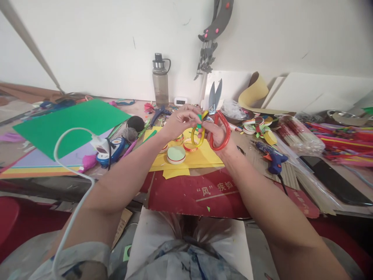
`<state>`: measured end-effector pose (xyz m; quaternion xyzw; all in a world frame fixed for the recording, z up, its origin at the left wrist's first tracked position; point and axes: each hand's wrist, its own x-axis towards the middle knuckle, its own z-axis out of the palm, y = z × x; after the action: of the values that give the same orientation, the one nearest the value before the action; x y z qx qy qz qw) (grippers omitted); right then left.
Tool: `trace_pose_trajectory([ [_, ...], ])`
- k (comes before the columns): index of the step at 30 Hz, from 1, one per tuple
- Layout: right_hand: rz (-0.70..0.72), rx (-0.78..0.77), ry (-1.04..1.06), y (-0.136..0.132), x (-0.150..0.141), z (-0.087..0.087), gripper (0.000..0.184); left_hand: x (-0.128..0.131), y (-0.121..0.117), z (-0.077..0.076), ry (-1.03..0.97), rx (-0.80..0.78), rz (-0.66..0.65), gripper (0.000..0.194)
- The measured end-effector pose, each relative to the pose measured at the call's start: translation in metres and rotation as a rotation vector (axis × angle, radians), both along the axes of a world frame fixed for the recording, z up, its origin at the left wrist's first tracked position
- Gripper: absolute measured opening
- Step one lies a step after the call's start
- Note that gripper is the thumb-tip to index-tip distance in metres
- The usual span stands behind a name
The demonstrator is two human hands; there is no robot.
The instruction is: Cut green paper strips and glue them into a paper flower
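Steel-bladed scissors (213, 107) with one red and one yellow plastic-looking handle sit in our right hand (216, 133), above the middle of the desk (139, 152), blades pointing up and parted. Its grip is closed around the handles while its fingertips meet those of our left hand (184, 117), whose grip pinches a small, bright green piece (199, 121). Below our hands, yellow sheets (201, 160) lie on a dark red printed board (186, 194) at the near edge, bearing a round, pale green-topped roll with a red rim (176, 154). Towards the right edge lies a blue glue gun (275, 160).

We judge the scissors rigid and moderately weighty, best held by the loops, well clear of the blades. The green piece looks light and easily crumpled or dropped; we would take it lightly by its edges.
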<state>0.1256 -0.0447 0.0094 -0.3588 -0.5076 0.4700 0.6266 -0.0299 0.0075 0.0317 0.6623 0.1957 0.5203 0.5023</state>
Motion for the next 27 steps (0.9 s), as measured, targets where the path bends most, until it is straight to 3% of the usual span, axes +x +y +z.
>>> trace_pose_trajectory([
  [9, -0.186, 0.061, -0.096, 0.006, 0.008, -0.001, 0.039, 0.004, 0.001, -0.008, 0.043, -0.129, -0.030, 0.019],
  [14, -0.261, 0.162, -0.248, 0.002, 0.010, 0.001, 0.041, 0.004, 0.002, -0.011, 0.187, -0.112, -0.115, 0.031],
  [20, -0.162, 0.261, -0.259, 0.006, 0.010, -0.006, 0.044, 0.006, 0.002, -0.007, 0.064, -0.252, -0.086, 0.023],
  [27, 0.028, 0.120, -0.341, -0.002, 0.012, -0.005, 0.052, -0.003, 0.006, 0.008, -0.181, -0.392, -0.009, 0.023],
])
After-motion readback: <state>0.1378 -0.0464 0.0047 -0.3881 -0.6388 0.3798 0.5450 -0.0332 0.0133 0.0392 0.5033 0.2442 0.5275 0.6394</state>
